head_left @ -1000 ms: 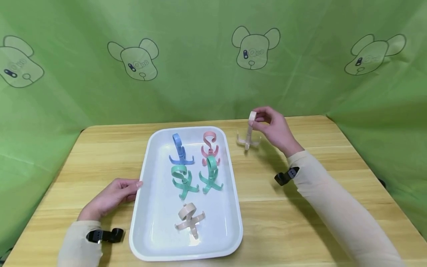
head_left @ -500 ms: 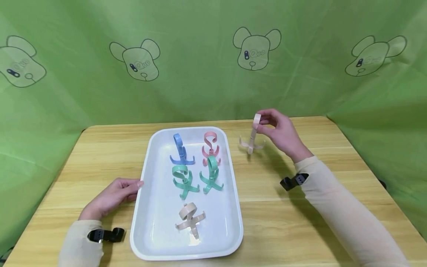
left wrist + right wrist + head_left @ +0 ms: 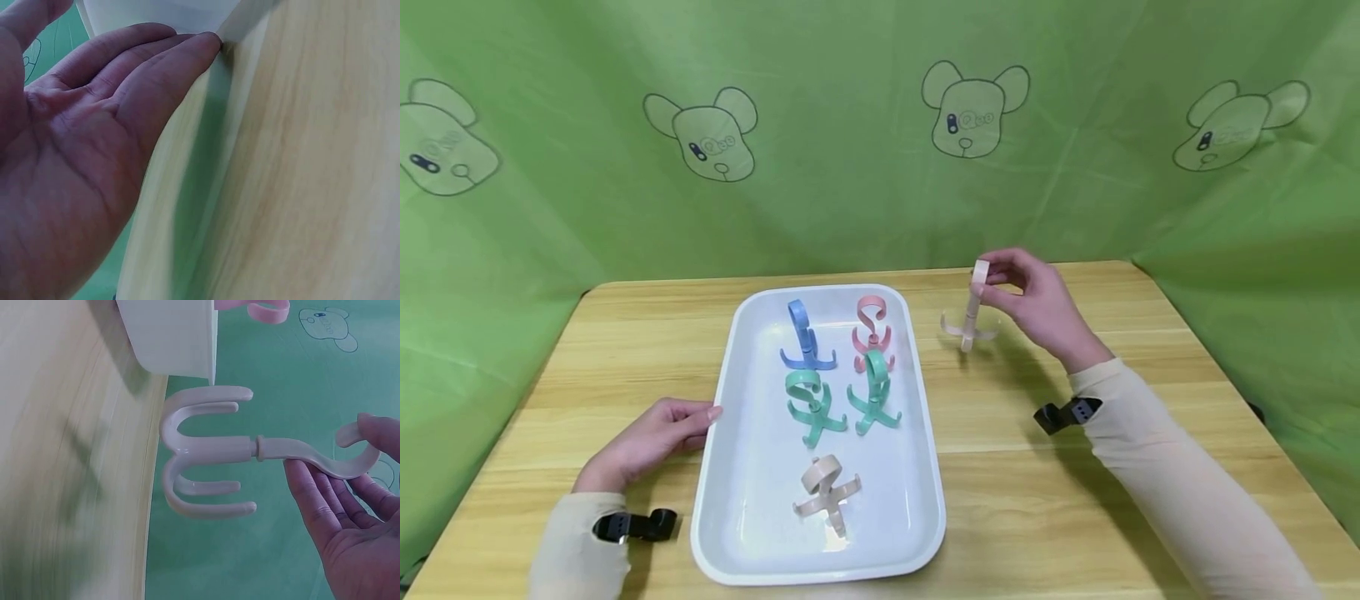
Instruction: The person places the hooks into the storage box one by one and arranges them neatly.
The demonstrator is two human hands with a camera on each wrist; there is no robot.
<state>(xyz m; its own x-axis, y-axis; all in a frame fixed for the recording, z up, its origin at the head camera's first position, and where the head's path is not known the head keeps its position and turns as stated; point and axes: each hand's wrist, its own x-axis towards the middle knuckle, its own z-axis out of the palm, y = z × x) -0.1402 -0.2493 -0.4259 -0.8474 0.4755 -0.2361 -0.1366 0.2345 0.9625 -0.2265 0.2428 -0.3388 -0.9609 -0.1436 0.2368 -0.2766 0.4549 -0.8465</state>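
Note:
With thumb and fingers my right hand (image 3: 1030, 300) pinches the curved top of a cream four-armed rotating hook (image 3: 971, 321), right of the tray's far end. The hook hangs with its arms low; in the right wrist view its hook (image 3: 212, 450) shows from the side, its arms apart from the table. My left hand (image 3: 651, 442) is at the left rim of the white tray (image 3: 706, 500). Its thumb tip touches the rim, while straight fingers (image 3: 156, 81) lie against the outer wall in the left wrist view.
Inside the tray stand a blue hook (image 3: 807, 346), a pink hook (image 3: 872, 333), two green hooks, left (image 3: 814, 408) and right (image 3: 874, 396), and another cream hook (image 3: 829, 496). A green curtain (image 3: 850, 200) hangs behind the wooden table (image 3: 1075, 500).
My right hand has moved slightly right and towards me with the cream hook. The left hand and the tray have stayed in place.

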